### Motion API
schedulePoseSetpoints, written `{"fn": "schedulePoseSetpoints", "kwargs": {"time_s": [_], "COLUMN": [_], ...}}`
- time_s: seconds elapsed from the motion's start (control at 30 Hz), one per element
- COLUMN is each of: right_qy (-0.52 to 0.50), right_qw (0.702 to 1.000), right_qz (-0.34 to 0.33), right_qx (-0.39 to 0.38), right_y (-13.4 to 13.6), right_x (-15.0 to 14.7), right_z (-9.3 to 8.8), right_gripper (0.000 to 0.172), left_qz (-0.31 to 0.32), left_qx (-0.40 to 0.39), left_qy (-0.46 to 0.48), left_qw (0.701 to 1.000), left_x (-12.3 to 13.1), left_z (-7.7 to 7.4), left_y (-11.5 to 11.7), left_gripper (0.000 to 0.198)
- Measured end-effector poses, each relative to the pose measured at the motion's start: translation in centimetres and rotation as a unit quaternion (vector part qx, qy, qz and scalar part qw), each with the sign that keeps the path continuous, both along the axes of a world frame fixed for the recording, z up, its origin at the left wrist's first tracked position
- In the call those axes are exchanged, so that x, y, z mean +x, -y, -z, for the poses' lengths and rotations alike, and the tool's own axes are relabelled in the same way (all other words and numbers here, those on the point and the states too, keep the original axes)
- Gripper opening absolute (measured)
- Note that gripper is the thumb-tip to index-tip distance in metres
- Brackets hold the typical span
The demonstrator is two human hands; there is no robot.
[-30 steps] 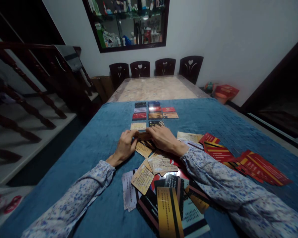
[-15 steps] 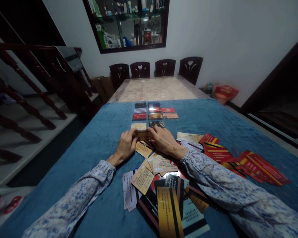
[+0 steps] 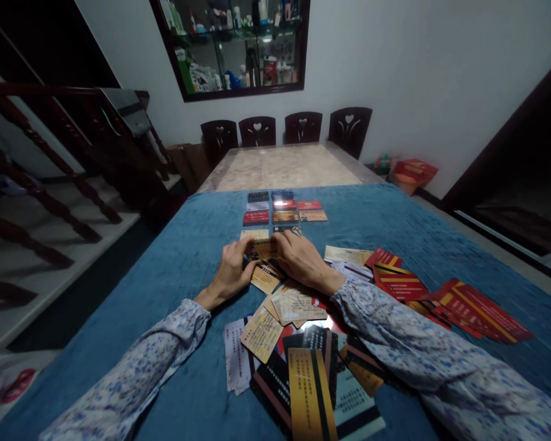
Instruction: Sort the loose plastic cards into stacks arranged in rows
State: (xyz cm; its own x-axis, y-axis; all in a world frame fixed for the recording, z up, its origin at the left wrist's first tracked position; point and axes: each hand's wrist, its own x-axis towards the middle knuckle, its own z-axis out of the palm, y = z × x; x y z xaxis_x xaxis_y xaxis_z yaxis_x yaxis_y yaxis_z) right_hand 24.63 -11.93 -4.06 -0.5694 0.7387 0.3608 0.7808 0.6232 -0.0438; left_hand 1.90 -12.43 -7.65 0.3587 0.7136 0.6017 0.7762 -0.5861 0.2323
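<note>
The left hand (image 3: 229,271) and right hand (image 3: 303,260) pinch one tan card (image 3: 262,248) by its ends; tidy rows (image 3: 282,208) lie just beyond them, a loose heap (image 3: 298,361) beneath the wrists.

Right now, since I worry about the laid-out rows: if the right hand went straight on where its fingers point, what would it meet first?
Probably the left hand: the right hand points leftward and slightly away, across the tan card both hold. The laid-out rows lie farther off, likely beside that line.
</note>
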Motion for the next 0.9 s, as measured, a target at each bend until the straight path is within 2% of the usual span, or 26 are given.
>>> {"fn": "schedulePoseSetpoints", "kwargs": {"time_s": [0.23,0.5,0.8,0.9], "right_qy": [-0.005,-0.027,0.01,0.024], "right_qw": [1.0,0.997,0.996,0.997], "right_qz": [-0.003,-0.024,-0.065,-0.062], "right_qx": [0.011,0.071,0.057,0.048], "right_y": [-0.4,-1.7,-3.3,-3.9], "right_x": [0.4,0.8,4.0,5.4], "right_z": [-0.1,-0.5,-2.8,-3.3], "right_gripper": [0.041,0.032,0.032,0.026], "left_qz": [-0.009,-0.04,-0.003,0.012], "left_qx": [0.009,0.027,0.017,0.006], "left_qy": [-0.03,-0.062,-0.113,-0.116], "left_qw": [0.999,0.997,0.993,0.993], "left_x": [0.3,0.8,2.7,3.9], "left_z": [-0.3,-2.4,-4.5,-5.0], "left_y": [0.3,0.4,-1.6,-2.8], "left_gripper": [0.052,0.051,0.048,0.051]}}
